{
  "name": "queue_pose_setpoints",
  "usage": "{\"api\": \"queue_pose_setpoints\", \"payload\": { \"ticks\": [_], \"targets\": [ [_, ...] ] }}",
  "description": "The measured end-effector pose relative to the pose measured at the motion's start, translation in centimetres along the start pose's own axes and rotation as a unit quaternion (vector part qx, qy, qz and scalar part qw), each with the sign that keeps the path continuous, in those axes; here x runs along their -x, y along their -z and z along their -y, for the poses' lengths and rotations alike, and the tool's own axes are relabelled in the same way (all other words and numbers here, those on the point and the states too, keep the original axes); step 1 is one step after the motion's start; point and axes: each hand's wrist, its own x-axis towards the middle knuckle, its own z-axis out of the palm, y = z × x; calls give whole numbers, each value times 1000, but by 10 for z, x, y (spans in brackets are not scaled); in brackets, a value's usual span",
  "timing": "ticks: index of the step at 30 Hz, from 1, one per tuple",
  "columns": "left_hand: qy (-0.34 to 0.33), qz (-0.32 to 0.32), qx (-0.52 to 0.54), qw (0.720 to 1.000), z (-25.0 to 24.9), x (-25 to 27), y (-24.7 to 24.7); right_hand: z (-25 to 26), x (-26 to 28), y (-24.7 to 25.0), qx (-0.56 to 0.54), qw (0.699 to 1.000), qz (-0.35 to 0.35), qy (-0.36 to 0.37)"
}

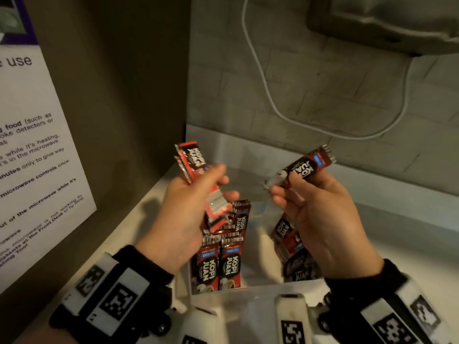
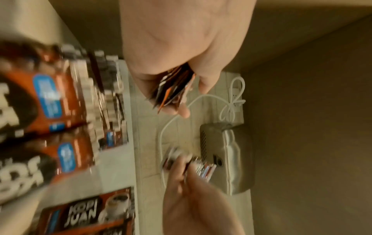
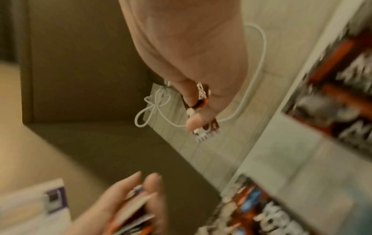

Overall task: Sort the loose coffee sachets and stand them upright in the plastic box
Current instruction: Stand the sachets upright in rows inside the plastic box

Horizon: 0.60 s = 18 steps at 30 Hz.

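Note:
My left hand (image 1: pixel 198 194) grips a stack of red-and-black coffee sachets (image 1: pixel 196 175) above the left side of the clear plastic box (image 1: pixel 248 294); the stack's edges (image 2: pixel 173 89) show in the left wrist view. My right hand (image 1: pixel 298 194) pinches a single sachet (image 1: pixel 305 167), tilted up to the right, over the box's right side; it shows as the sachet (image 3: pixel 201 98) in the right wrist view. Upright sachets (image 1: pixel 218 259) stand at the box's left. Loose sachets (image 1: pixel 290 244) lie slanted at its right.
The box sits on a pale counter (image 1: pixel 409 232) in a corner. A brown side wall with a printed notice (image 1: pixel 37 157) is at the left. A white cable (image 1: pixel 260 70) hangs on the tiled back wall below a grey appliance (image 1: pixel 385 21).

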Motion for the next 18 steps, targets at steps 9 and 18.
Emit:
{"api": "queue_pose_setpoints", "payload": {
  "ticks": [9, 18],
  "targets": [
    [35, -129, 4, 991, 7, -8, 70, -63, -2, 21, 212, 957, 23, -198],
    [107, -127, 43, 985, 38, -2, 76, -85, -12, 19, 222, 956, 23, -189]
  ]
}}
